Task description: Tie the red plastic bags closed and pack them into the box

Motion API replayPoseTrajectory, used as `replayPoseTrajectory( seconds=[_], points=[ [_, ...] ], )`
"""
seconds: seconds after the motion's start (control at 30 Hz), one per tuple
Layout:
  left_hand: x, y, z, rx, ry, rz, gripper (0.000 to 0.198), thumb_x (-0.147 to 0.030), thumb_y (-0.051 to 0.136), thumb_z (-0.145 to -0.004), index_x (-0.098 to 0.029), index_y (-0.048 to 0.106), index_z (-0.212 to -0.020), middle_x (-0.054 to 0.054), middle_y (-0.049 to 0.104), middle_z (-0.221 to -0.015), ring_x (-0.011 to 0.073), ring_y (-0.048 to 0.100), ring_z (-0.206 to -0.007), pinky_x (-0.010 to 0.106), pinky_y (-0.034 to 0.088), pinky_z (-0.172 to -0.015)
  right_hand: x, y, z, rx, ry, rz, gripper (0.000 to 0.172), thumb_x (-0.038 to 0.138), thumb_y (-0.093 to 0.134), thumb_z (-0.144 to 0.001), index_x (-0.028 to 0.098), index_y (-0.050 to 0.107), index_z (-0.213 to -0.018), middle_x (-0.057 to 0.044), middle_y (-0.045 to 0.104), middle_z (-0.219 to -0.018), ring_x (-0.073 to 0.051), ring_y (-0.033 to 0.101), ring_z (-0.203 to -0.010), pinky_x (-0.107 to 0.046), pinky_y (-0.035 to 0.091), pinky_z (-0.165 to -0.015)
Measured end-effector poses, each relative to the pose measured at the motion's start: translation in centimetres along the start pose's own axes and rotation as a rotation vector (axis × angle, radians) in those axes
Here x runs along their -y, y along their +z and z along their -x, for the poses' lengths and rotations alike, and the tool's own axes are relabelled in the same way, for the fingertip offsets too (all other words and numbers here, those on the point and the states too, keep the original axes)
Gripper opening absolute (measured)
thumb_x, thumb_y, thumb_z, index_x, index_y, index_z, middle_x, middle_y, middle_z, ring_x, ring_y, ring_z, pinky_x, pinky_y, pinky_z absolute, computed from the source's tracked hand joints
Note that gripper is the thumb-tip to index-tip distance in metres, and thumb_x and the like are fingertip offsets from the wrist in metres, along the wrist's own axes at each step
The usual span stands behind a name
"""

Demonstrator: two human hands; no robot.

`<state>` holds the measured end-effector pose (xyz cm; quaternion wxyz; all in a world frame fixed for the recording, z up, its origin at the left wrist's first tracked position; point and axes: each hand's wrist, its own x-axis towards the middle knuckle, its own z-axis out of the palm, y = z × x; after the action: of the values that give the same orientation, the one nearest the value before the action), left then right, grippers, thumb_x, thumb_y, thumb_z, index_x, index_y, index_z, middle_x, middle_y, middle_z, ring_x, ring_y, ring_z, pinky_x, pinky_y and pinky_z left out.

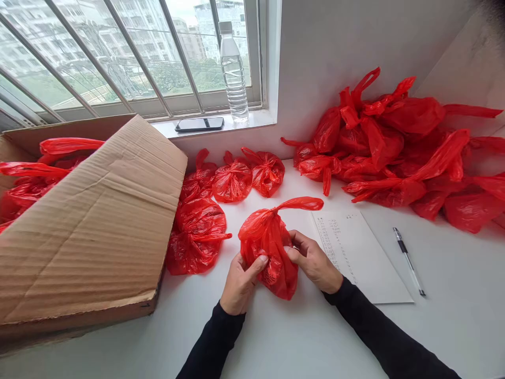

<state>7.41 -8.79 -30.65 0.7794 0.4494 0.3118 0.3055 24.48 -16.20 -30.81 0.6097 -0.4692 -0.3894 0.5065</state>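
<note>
Red plastic wrinkles under the fingers: the left hand (238, 284) and right hand (316, 266) pinch a tied bag (274, 252) from either side, over the counter (300, 342). The right wrist overlaps a sheet of paper (371, 260) bearing columns of writing (too small to read), with a pen (408, 260) beside it. More red bags (232, 180) sit beyond, heaped at right; a cardboard box (90, 226) blocks the left. Black-sleeved forearms angle inward, thumbs toward the viewer.
</note>
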Motion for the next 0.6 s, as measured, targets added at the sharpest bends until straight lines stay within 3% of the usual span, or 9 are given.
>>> replayPoseTrajectory(
  seconds=[0.2, 0.33, 0.43, 0.5, 0.6],
  points=[
    [-0.02, -0.16, -0.07, -0.009, 0.03, -0.026, 0.034, -0.036, 0.08, -0.079, -0.016, 0.07, -0.105, 0.007, 0.074, -0.102, 0.0239, 0.067, -0.1, 0.036, 0.053, -0.093, -0.26, 0.2, 0.0, -0.087, -0.089, 0.142, 0.015, 0.034, 0.059, -0.097, 0.021, 0.059, -0.091, 0.002, 0.057, -0.084, -0.013, 0.053, -0.074, -0.025, 0.045, -0.067],
    [-0.13, 0.1, 0.22, 0.118, -0.009, -0.136, 0.043, -0.035, 0.083, -0.076, -0.016, 0.066, -0.111, 0.01, 0.073, -0.106, 0.0268, 0.069, -0.096, 0.037, 0.058, -0.082, -0.15, 0.58, 0.27, -0.224, -0.16, 0.18, 0.017, 0.035, 0.055, -0.1, 0.023, 0.053, -0.088, 0.004, 0.047, -0.077, -0.011, 0.042, -0.065, -0.023, 0.039, -0.06],
    [0.04, 0.36, 0.46, 0.181, -0.071, -0.143, 0.047, -0.036, 0.082, -0.077, -0.017, 0.06, -0.114, 0.01, 0.072, -0.103, 0.0265, 0.07, -0.087, 0.039, 0.061, -0.072, -0.09, 0.62, 0.3, -0.264, -0.154, 0.165, 0.017, 0.039, 0.054, -0.101, 0.024, 0.054, -0.092, 0.005, 0.051, -0.075, -0.011, 0.041, -0.061, -0.023, 0.038, -0.056],
    [0.23, 0.42, 0.55, 0.153, -0.058, -0.107, 0.045, -0.035, 0.081, -0.079, -0.017, 0.059, -0.114, 0.009, 0.072, -0.1, 0.0247, 0.07, -0.085, 0.039, 0.061, -0.072, 0.0, 0.51, 0.23, -0.228, -0.146, 0.133, 0.016, 0.041, 0.052, -0.101, 0.025, 0.057, -0.102, 0.003, 0.058, -0.082, -0.012, 0.049, -0.066, -0.023, 0.045, -0.061],
    [0.32, 0.32, 0.53, 0.066, -0.023, -0.031, 0.041, -0.034, 0.077, -0.083, -0.017, 0.059, -0.116, 0.009, 0.071, -0.107, 0.024, 0.07, -0.09, 0.037, 0.062, -0.073, 0.15, 0.22, 0.13, -0.115, -0.13, 0.105, 0.029, 0.038, 0.055, -0.1, 0.028, 0.054, -0.127, -0.003, 0.064, -0.108, -0.016, 0.06, -0.092, -0.03, 0.052, -0.084]
  ],
)
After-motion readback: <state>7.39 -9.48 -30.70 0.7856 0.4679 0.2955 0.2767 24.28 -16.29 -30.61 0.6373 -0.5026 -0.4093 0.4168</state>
